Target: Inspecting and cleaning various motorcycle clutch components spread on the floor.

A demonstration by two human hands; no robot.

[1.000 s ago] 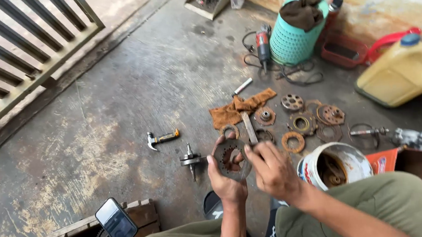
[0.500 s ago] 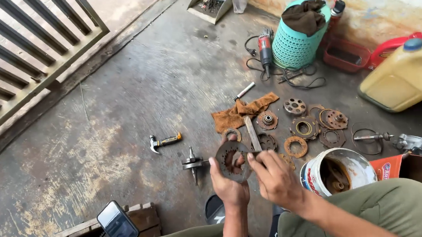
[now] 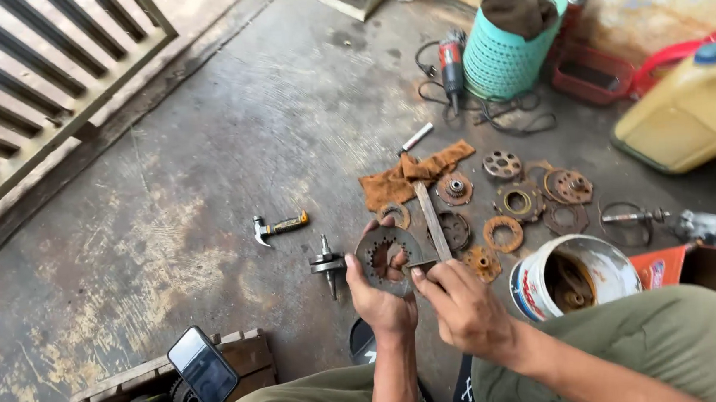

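My left hand [image 3: 378,295] is clamped on the rim of a rusty round plate [image 3: 388,259], held upright over the concrete floor [image 3: 207,169], and my right hand [image 3: 462,306] is pinched on a small tool [image 3: 421,264] pressed at its edge. If that tool skids on the rust it could jab my left fingers — or the plate drops among the loose rings and discs [image 3: 503,209] just beyond.

On the floor lie one hammer [image 3: 279,226], one angle grinder [image 3: 451,63], one yellow jug [image 3: 695,114], one white bucket [image 3: 537,277], one phone [image 3: 203,368], one teal basket [image 3: 502,51] and two rags [image 3: 382,187] [image 3: 524,4].
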